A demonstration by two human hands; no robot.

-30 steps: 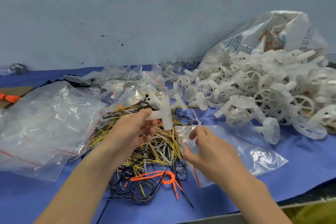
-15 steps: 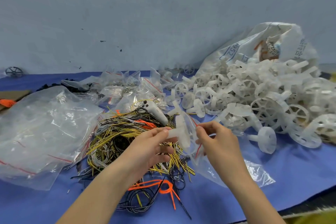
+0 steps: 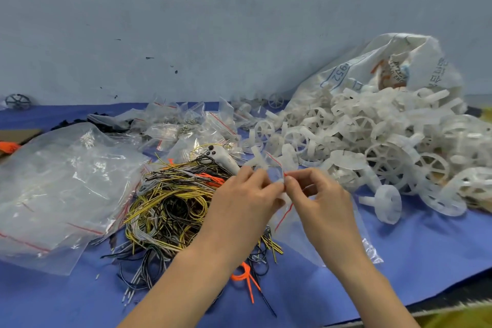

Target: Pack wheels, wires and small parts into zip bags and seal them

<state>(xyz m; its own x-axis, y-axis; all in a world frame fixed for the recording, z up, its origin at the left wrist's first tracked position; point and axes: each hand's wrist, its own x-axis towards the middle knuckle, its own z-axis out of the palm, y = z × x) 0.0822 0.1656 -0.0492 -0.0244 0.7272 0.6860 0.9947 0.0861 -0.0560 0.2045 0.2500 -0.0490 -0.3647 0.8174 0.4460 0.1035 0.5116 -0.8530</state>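
Blue cloth crowded with wires; both hands pinch zip bag.

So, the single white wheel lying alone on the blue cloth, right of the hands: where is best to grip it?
Probably by the stub axle of the white wheel, coming from the left. It lies sideways with the axle pointing left, free of the wheel pile.

We see bare blue table cover at the lower right and along the lower left edge, where a hand could pass. The wire tangle blocks the centre, the stack of clear bags fills the left, and the heap of white wheels crowds the right up to the wall.
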